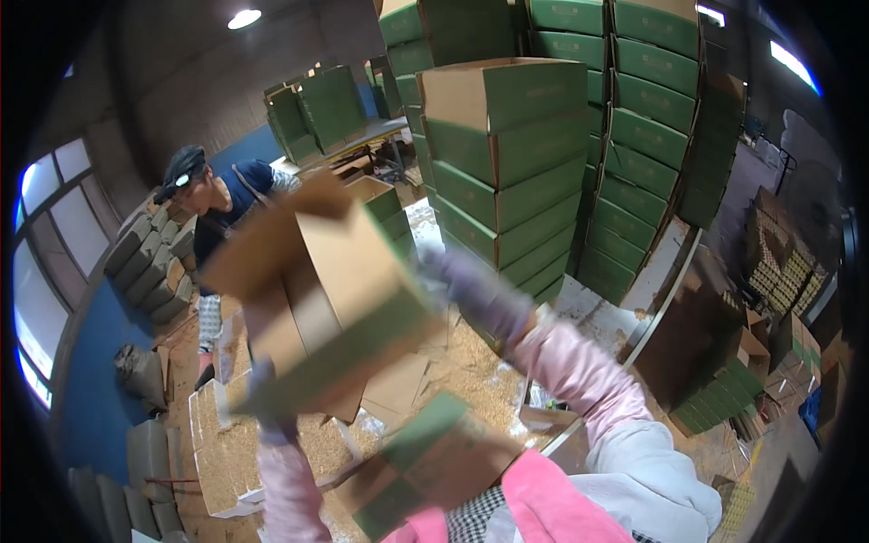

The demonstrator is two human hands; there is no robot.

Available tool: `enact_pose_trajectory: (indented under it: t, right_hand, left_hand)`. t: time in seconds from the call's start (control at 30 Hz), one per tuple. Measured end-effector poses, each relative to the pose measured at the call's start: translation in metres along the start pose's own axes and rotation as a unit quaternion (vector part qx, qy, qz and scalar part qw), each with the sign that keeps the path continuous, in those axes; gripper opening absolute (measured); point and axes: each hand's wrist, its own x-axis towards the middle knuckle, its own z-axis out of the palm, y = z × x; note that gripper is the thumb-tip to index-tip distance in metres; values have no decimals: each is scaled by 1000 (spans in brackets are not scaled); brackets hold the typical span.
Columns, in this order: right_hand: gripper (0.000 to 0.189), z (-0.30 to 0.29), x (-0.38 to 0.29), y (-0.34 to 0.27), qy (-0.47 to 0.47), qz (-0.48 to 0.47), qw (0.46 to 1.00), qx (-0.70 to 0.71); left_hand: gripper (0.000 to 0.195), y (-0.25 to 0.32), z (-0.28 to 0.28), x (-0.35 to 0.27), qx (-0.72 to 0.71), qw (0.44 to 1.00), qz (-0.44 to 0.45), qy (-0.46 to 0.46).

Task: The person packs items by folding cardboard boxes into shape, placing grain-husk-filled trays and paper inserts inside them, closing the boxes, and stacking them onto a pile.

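Note:
A green-and-brown cardboard box (360, 326), blurred by motion, is held up tilted before me. Its open side faces up and to the left, with flaps and the bare brown inside showing. My left hand (270, 400), in a purple glove, grips its lower left end. My right hand (468, 288), gloved in purple too, is stretched out by the box's right side. Blur hides its fingers, and I cannot tell whether it touches the box. Nearest to me, a flat green-and-brown cardboard piece (434, 461) lies below the box.
A tall stack of green boxes (536, 149) stands just beyond my right hand, with more stacks behind. A co-worker (237, 183) leans in at the left. Loose wood-shaving-like material (234, 444) covers the worktop. Filled sacks (149, 254) line the left wall.

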Motion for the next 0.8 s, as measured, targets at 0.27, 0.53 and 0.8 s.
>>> enact_pose_trajectory:
  t: [0.27,0.53,0.8]
  right_hand:
    - [97,-304,85,-185,429,-297,773,-360]
    - [67,-294,72,-151,296,-260,832,-391]
    - [47,-295,73,-143,302,-294,811,-405]
  left_hand:
    - [37,125,324,164,-219,897,172,-342]
    - [82,98,468,172,345,854,152,-359]
    - [77,106,458,140,360,898,-5,-252]
